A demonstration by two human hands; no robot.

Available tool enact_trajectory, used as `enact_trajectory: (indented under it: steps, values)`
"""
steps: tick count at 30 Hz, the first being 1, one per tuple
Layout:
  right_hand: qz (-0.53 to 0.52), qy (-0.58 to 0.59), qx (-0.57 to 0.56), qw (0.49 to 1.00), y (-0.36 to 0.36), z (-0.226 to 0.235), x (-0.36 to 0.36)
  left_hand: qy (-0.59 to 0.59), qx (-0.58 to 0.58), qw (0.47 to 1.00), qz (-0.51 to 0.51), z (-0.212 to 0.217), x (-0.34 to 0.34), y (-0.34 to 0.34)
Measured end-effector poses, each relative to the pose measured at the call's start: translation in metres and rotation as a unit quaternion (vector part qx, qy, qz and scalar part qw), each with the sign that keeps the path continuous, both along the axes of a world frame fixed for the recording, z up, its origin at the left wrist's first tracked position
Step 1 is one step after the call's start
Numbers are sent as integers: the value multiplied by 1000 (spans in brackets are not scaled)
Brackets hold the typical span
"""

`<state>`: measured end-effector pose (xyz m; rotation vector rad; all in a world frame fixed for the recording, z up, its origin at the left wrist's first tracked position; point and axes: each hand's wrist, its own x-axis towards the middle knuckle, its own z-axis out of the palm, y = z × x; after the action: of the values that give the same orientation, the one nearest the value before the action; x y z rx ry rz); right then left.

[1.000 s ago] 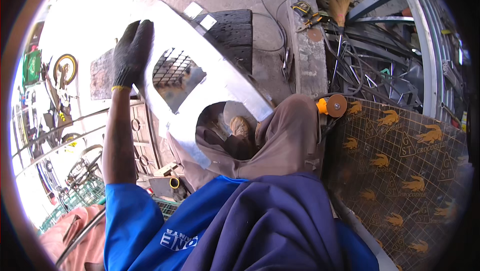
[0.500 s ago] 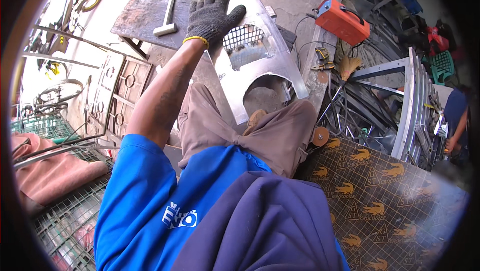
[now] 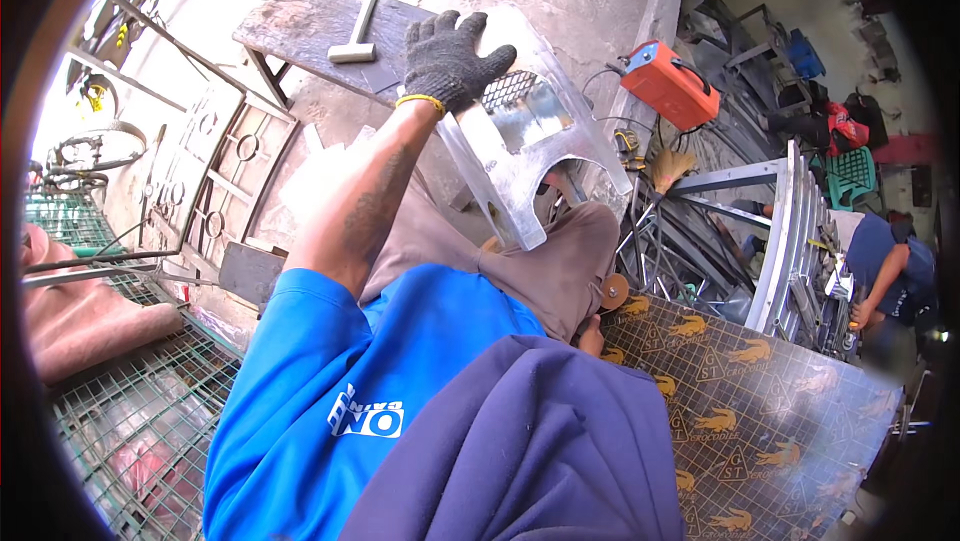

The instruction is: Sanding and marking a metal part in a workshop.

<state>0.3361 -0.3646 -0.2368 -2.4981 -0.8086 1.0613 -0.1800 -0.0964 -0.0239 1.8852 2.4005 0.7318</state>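
Note:
My left hand, in a dark knitted glove with a yellow cuff, lies spread on the upper left of a silver sheet-metal panel. Its fingers are apart and hold nothing. The panel leans tilted above my knees. It has a window with black mesh behind part of it and a big curved cutout in its lower edge. Low beside my right thigh, a small patch of bare skin shows, apparently my right hand. Its fingers are hidden by the trouser leg. Near it is a round brown disc.
A pale mallet lies on a worn wooden bench. To the right are an orange welding machine, a broom, metal frames and a patterned board. Another person works at far right. Wire-mesh cages stand left.
The panel has turned and tilted, with my left hand still flat on it. A bit of my apparent right hand has come into sight by my thigh. The whole view has shifted.

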Motion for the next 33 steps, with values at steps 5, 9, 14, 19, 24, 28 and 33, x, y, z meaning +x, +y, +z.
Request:
enact_trajectory:
  steps: [5,9,14,19,24,28,33]
  values:
    - [87,10,-27,996,36,-34,-58,-40,104,994,16,-23,0,4]
    - [193,21,-26,981,62,-30,-137,-77,128,988,49,-38,10,11]
    - [227,23,-7,974,60,-6,-182,-111,120,980,114,-33,3,17]
    - [152,4,38,988,58,78,-28,-124,133,977,110,-33,5,28]
    - [-9,-23,133,991,17,124,-37,-163,164,971,69,-37,23,33]
    - [-213,-26,249,944,-14,133,-42,-134,179,974,43,-42,15,21]
    - [-124,-33,368,921,22,156,-66,-60,147,987,32,-30,-15,10]
